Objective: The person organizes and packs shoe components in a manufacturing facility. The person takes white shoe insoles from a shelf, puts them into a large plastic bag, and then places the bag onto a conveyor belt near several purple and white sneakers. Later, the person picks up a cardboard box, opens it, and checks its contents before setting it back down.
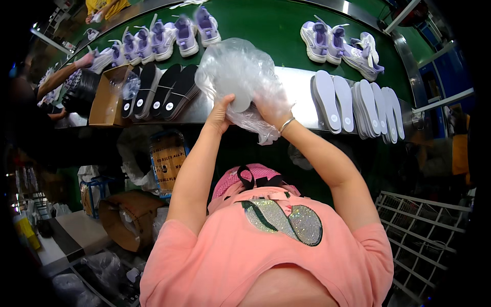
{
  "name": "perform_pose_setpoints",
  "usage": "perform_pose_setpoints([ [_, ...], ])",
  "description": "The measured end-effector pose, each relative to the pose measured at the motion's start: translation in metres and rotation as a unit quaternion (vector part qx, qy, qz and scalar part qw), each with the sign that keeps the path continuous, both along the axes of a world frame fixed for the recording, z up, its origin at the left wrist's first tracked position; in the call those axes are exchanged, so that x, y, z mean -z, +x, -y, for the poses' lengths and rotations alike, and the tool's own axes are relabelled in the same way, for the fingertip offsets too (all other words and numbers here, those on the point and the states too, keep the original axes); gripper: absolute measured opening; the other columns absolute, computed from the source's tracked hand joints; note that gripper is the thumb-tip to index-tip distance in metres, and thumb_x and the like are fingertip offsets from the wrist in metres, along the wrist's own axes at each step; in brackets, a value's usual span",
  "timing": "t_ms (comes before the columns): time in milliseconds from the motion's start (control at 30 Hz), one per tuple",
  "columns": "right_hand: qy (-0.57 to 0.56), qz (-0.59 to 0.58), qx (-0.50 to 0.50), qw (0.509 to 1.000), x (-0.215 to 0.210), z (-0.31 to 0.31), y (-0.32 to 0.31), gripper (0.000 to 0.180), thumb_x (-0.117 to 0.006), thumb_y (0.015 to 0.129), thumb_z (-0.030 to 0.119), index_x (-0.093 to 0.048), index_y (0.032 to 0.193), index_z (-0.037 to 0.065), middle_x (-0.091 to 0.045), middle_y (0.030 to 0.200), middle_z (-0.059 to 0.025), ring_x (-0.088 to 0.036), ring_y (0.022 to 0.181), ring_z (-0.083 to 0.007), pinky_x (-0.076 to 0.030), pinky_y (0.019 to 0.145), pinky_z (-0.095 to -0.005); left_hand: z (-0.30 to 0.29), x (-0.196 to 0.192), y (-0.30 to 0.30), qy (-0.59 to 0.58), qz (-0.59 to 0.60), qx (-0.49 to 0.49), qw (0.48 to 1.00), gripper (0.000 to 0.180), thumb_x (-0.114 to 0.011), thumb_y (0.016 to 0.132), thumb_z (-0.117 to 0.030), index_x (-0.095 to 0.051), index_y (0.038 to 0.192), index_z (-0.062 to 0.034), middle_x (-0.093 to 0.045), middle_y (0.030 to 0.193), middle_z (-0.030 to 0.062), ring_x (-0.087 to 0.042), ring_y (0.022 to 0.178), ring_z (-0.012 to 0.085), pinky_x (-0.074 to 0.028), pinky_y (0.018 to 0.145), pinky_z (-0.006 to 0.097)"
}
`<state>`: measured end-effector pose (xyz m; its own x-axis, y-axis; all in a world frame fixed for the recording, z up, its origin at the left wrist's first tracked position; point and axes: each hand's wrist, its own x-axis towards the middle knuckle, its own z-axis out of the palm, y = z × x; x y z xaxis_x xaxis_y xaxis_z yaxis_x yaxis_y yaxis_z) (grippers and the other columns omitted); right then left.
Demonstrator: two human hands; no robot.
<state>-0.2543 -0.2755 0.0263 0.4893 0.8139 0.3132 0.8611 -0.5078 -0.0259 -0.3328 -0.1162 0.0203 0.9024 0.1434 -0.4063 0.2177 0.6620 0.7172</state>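
Note:
Both my hands are raised over the steel ledge. My left hand grips the lower edge of a clear crumpled plastic bag that holds pale insoles. My right hand is pushed inside the bag's open mouth, its fingers hidden by the film; a bangle sits on that wrist. A row of white insoles lies on the ledge to the right. Black insoles lean in a row to the left.
Lilac sneakers and more lilac sneakers ride the green conveyor belt. A cardboard box stands at the ledge's left end, where another person's arm reaches. A white wire rack is at lower right; boxes and bags clutter the lower left.

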Motion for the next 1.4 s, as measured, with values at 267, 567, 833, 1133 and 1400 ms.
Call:
perform_pose_setpoints([
  [267,-0.036,0.051,0.062,0.996,0.017,0.017,-0.003,0.040,-0.045,0.076,0.032,-0.047,0.113,0.017,-0.046,0.115,-0.0006,-0.034,0.115,-0.0214,-0.008,0.093,-0.0585,0.021,0.025,0.058,0.481,-0.089,-0.088,0.868,0.093,-0.071,0.054,-0.030,-0.021,0.129,-0.0084,-0.028,0.126,0.0180,-0.035,0.112,0.0331,-0.032,0.093,0.039],
  [567,-0.087,-0.091,0.158,0.979,-0.014,0.031,0.018,0.058,-0.051,0.070,0.039,-0.041,0.120,0.014,-0.040,0.125,-0.0024,-0.032,0.118,-0.0196,0.000,0.100,-0.0480,0.005,-0.007,0.082,0.597,-0.146,0.055,0.787,0.097,-0.069,0.052,-0.028,-0.014,0.132,-0.0179,-0.005,0.134,0.0202,-0.018,0.120,0.0391,-0.027,0.094,0.046],
  [833,0.285,-0.501,0.232,0.784,-0.112,0.077,0.051,0.064,-0.066,0.058,0.020,-0.042,0.114,-0.001,-0.051,0.101,-0.0094,-0.051,0.088,-0.0200,-0.041,0.077,-0.0259,-0.014,-0.022,0.087,0.634,-0.131,0.093,0.756,0.091,-0.068,0.058,-0.031,-0.016,0.131,-0.0182,0.000,0.134,0.0235,-0.002,0.124,0.0384,-0.020,0.092,0.053],
  [1133,0.218,-0.646,0.125,0.721,-0.214,0.123,0.072,0.066,-0.064,0.055,0.026,-0.044,0.112,-0.002,-0.052,0.100,-0.0085,-0.050,0.091,-0.0161,-0.038,0.081,-0.0250,0.025,-0.119,0.073,0.504,0.391,0.268,0.722,0.098,-0.073,0.053,-0.038,-0.022,0.126,0.0017,-0.034,0.117,0.0284,-0.033,0.111,0.0386,-0.024,0.094,0.043],
  [1400,0.386,-0.583,0.121,0.705,-0.203,0.141,0.072,0.063,-0.054,0.073,0.047,-0.043,0.113,0.000,-0.054,0.100,-0.0083,-0.052,0.090,-0.0141,-0.041,0.077,-0.0245,0.088,-0.105,0.104,0.146,0.279,0.444,0.839,0.087,-0.070,0.058,-0.030,-0.023,0.125,0.0003,-0.040,0.113,0.0148,-0.042,0.105,0.0236,-0.031,0.092,0.034],
])
